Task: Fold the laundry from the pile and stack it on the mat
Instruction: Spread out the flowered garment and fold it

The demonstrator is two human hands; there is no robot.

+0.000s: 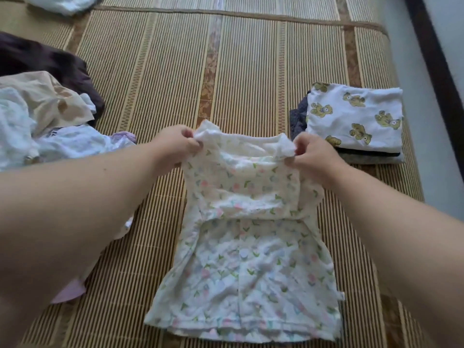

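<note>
1. A floral garment (246, 259), white with small pink, blue and green flowers, fills the centre and lower centre of the frame on the woven striped mat (251, 59).
2. Its lower part lies spread flat on the mat, with the hem towards the bottom of the frame. Its upper part is raised towards the hands, and a horizontal cloth edge crosses it about halfway up.
3. The left hand (175, 144), left of centre, pinches the garment's upper left corner. Its fingers (187, 136) are curled and clamped on the bunched cloth.
4. The right hand (315, 156), right of centre, grips the upper right corner the same way, its fingertips (301, 145) closed tightly on the fabric.
5. The unfolded pile (37, 114) sits at the left edge, beige and white pieces heaped together and partly lying on a dark cloth (50, 61) behind them.
6. A folded stack (371, 158) lies at the right of the mat, just beside the right hand. A bear-print cloth (356, 114) is on top, with dark and grey layers beneath it.
7. A pink piece (70, 292) shows under the left forearm at the lower left.
8. Another white cloth (62, 3) lies at the top left edge.
</note>
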